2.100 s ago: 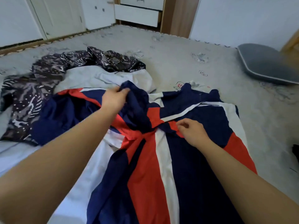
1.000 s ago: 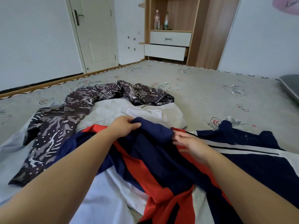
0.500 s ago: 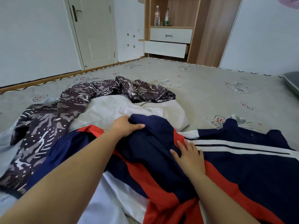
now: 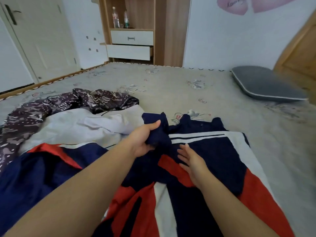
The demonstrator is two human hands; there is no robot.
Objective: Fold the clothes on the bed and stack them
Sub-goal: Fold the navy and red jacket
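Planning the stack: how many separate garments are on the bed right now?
3 visible: the navy-red-white jacket nearest, gripped by the left hand; a white garment behind it on the left; a dark patterned garment farthest left. More may lie underneath.

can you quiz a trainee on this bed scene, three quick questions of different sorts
1. True or false: the left hand grips a bunched navy part of the navy, red and white jacket.
2. Multiple choice: the right hand is A) open, fingers straight over the jacket, B) clenched on the grey pillow, C) out of view.
3. Fill in: the patterned dark garment lies partly over a ____ garment.

Key: 1 true; 2 A; 3 white
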